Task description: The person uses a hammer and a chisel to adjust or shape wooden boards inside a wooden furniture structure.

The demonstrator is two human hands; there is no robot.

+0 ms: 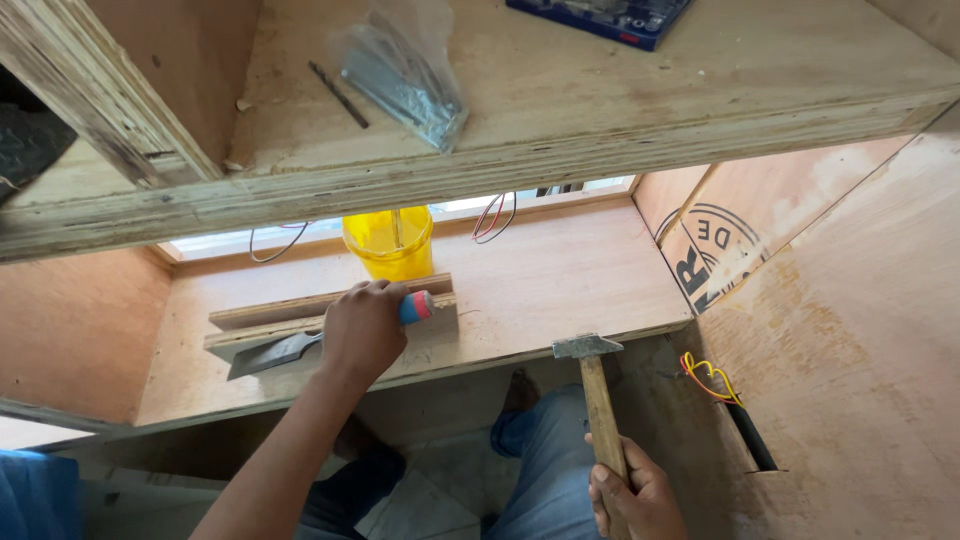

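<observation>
1. Closest to the lens, the right hand (635, 495) is low in the view, fingers wrapped tight round the wooden handle of a hammer (598, 400); the steel head points up and sits just at the front edge of the lower shelf (560, 280).
2. The left hand (362, 330) is up on that shelf, knuckles toward us, closed over the handle of a chisel (300, 345). Its red-and-blue butt pokes out right of the fist, and the flat blade runs out to the left.
3. The chisel blade lies along the plywood strips (330, 305), which rest flat on the shelf just behind the left hand.
4. The left forearm reaches in diagonally from the bottom, wrist straight.
5. A yellow bucket (388, 243) stands at the back of the shelf, just behind the strips.
6. Above the shelf, the upper board carries a clear bag of nails (405, 85).
</observation>
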